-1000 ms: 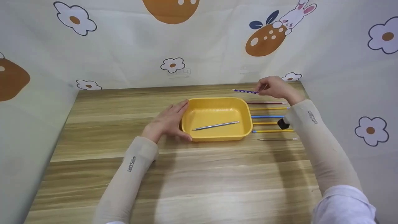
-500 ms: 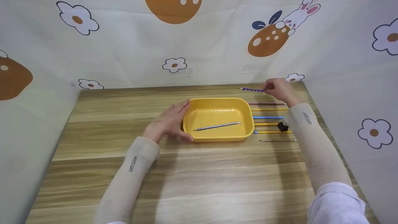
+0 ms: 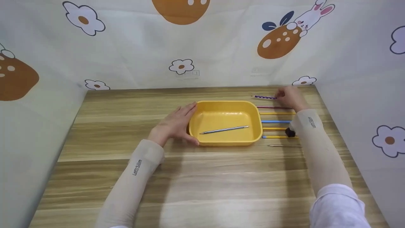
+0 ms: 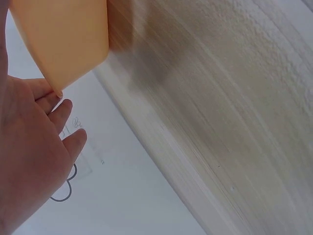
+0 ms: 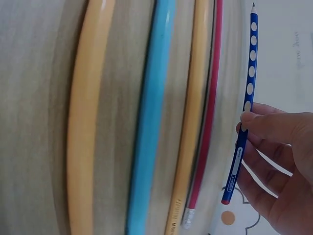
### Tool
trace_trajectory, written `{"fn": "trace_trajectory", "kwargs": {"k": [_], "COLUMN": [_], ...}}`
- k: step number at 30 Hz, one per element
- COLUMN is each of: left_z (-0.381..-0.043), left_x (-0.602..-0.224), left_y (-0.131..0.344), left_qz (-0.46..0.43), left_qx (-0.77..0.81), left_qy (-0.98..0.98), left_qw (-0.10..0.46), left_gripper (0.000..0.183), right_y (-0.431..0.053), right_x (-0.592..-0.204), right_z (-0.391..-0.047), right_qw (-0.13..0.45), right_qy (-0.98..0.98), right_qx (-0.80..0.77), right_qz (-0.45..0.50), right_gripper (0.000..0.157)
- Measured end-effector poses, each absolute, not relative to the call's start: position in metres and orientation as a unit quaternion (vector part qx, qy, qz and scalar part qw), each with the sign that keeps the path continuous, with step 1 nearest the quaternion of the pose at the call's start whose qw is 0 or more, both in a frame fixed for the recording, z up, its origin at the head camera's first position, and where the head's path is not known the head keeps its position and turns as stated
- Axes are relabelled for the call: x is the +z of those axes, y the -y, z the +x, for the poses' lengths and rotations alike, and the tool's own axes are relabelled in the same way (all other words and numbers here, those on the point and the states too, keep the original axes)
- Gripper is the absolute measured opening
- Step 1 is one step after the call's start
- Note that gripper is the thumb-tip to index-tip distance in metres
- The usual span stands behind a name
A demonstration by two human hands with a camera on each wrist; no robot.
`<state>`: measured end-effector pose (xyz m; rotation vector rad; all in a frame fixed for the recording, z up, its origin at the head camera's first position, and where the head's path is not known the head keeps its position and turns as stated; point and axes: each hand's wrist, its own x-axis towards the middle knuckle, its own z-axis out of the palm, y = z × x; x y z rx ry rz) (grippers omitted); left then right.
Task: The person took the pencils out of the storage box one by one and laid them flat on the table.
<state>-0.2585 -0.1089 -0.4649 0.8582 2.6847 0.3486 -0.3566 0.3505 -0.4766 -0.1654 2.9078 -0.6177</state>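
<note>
A yellow plastic tray (image 3: 227,143) stands mid-table with one grey striped pencil (image 3: 224,129) lying in it. My left hand (image 3: 175,126) holds the tray's left end, thumb by the front corner and fingers at the back corner. In the left wrist view its fingertips meet the tray's rim. Beyond the tray's right back corner, my right hand (image 3: 291,97) pinches a dark blue pencil with white dots (image 5: 252,56) between thumb and fingers. The pencil's sharp tip points left in the head view; its red end shows below the hand in the right wrist view.
Right of the tray lies a row of pencils side by side: a dark red pencil (image 3: 272,107), a blue pencil (image 3: 276,121), several yellow pencils (image 3: 273,128) and a thin brownish pencil (image 3: 284,146). The right forearm covers some of their ends. Patterned cloth walls (image 3: 139,47) border the table.
The right hand, pinching the dotted pencil, has shifted right and slightly down toward the pencil row. The left hand keeps its place on the tray; the head view has drifted slightly.
</note>
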Motion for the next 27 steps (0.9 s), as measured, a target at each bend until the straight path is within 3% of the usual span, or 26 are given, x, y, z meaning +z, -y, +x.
{"fn": "trace_trajectory", "kwargs": {"k": [12,27], "left_z": [-0.259,-0.259], "left_x": [-0.464,-0.466], "left_y": [0.109,0.11], "left_qz": [0.295,0.303], "left_qx": [0.114,0.117], "left_qy": [-0.936,-0.935], "left_qw": [0.152,0.145], "left_gripper": [0.138,0.138], "right_y": [-0.356,-0.354], "right_x": [-0.489,-0.477], "right_z": [-0.358,-0.354], "right_qw": [0.085,0.09], "right_qy": [-0.974,-0.976], "right_qx": [-0.203,-0.195], "right_qz": [-0.052,-0.038], "right_gripper": [0.017,0.017]}}
